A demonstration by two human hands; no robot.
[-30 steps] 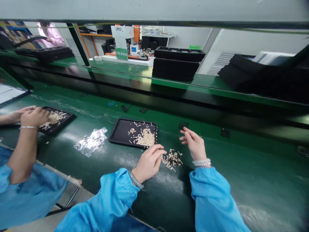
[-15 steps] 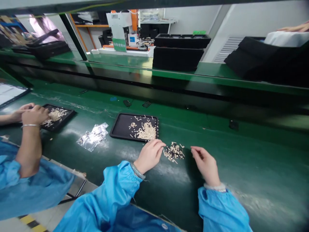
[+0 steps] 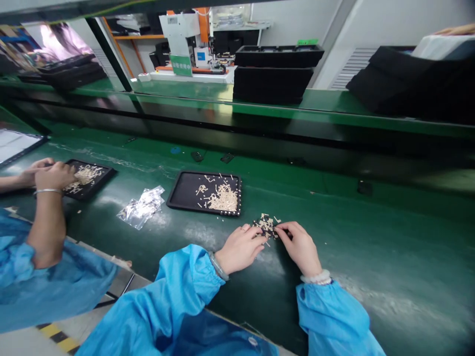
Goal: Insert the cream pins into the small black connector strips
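A small pile of beige and black pieces (image 3: 266, 223) lies on the green table. My left hand (image 3: 243, 247) rests at the pile's left and near side, fingers spread and touching it. At the pile's right edge is my right hand (image 3: 300, 245), thumb and forefinger pinched together; whatever may be between the fingertips is too small to make out. A black tray (image 3: 189, 193) up and to the left holds many beige strips, heaped toward its right side, with small bits along its right rim. Clear plastic bags (image 3: 143, 206) with small contents lie left of the tray.
At the left, a co-worker's hands (image 3: 54, 175) are over a second black tray (image 3: 100, 183). Flat dark pieces (image 3: 227, 157) lie near the table's back. Black stacked trays (image 3: 272, 81) and a machine (image 3: 180, 42) stand on the raised shelf behind.
My left hand has moved right and down onto the pile, its fingers spreading. My right hand has come left to the pile's edge. The view has shifted slightly.
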